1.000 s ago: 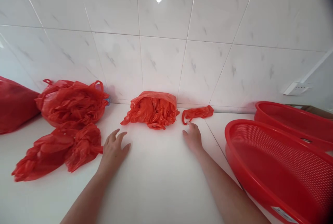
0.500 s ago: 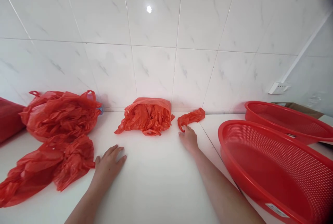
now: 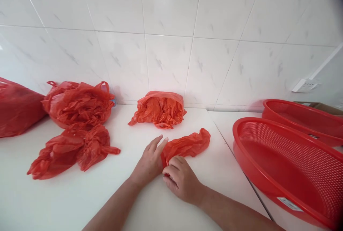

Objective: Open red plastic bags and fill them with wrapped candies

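A thin red plastic bag (image 3: 189, 145), crumpled lengthwise, lies on the white tabletop between and beyond my hands. My right hand (image 3: 182, 180) has its fingers curled closed on the bag's near end. Against that same end rests my left hand (image 3: 150, 158), its fingers stretched out and apart; its thumb is hidden. Behind them, near the wall, stands a red bag stuffed with crumpled red plastic (image 3: 162, 109). More crumpled red bags (image 3: 72, 147) lie to the left of my left hand.
A bulging red bag with handles (image 3: 79, 104) sits at the back left, beside another red bag (image 3: 18, 109) at the edge. Two red mesh baskets (image 3: 268, 181) stand at the right. A tiled wall (image 3: 171, 70) with a socket (image 3: 306, 85) closes off the back.
My right hand has drawn the crumpled bag toward me and left. My left hand has moved right to meet it. The view has shifted slightly.
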Demonstrator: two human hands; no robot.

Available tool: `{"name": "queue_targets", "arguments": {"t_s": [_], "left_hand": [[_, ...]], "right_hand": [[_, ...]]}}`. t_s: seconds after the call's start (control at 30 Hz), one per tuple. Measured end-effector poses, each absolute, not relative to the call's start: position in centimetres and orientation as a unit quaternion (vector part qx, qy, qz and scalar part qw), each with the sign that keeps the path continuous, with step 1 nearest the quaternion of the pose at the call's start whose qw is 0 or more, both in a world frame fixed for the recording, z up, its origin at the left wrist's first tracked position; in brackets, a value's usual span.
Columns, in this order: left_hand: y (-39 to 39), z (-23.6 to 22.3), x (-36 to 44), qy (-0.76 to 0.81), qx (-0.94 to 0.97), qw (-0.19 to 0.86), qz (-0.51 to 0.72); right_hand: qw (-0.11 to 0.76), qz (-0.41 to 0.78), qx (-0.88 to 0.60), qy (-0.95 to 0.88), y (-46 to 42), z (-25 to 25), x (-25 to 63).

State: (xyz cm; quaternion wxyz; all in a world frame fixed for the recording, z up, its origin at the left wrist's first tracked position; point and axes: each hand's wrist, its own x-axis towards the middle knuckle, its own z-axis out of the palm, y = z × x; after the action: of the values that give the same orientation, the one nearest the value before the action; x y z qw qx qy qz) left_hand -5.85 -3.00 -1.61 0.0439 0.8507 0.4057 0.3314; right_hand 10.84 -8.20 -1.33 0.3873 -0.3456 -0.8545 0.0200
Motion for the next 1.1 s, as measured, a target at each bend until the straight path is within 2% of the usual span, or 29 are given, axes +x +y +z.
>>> {"name": "queue_targets", "arguments": {"t_s": [0.13, 0.33, 0.47, 0.53, 0.63, 0.8, 0.93, 1.1], "left_hand": [[-3.0, -1.1, -6.2, 0.389, 0.836, 0.123, 0.367], [-3.7, 0.7, -7.0, 0.496, 0.633, 0.413, 0.429], [-3.7, 0.8, -7.1, 0.428, 0.509, 0.542, 0.514], [-3.5, 0.5, -7.2, 0.377, 0.458, 0.590, 0.548], [-2.7, 0.0, -7.8, 0.346, 0.385, 0.615, 0.595], [-1.2, -0.6, -9.7, 0.355, 0.250, 0.582, 0.687], [-0.8, -0.6, -10.5, 0.350, 0.248, 0.574, 0.697], [-1.5, -0.2, -9.9, 0.357, 0.315, 0.586, 0.655]], "right_hand": [[0.393, 0.057, -0.332, -0.855, -8.2, -1.5, 11.0], [0.392, 0.057, -0.442, -0.805, -6.0, -1.7, 13.3], [0.335, 0.053, -0.465, -0.818, -5.1, -1.8, 14.2], [0.338, 0.066, -0.463, -0.817, -5.0, -1.7, 14.2], [0.407, 0.111, -0.457, -0.783, -4.8, -1.3, 14.5], [0.524, 0.183, -0.501, -0.664, -3.5, -0.9, 16.7], [0.572, 0.306, -0.567, -0.508, -2.3, -0.9, 18.8], [0.611, 0.350, -0.565, -0.429, -1.5, -1.2, 20.0]]}}
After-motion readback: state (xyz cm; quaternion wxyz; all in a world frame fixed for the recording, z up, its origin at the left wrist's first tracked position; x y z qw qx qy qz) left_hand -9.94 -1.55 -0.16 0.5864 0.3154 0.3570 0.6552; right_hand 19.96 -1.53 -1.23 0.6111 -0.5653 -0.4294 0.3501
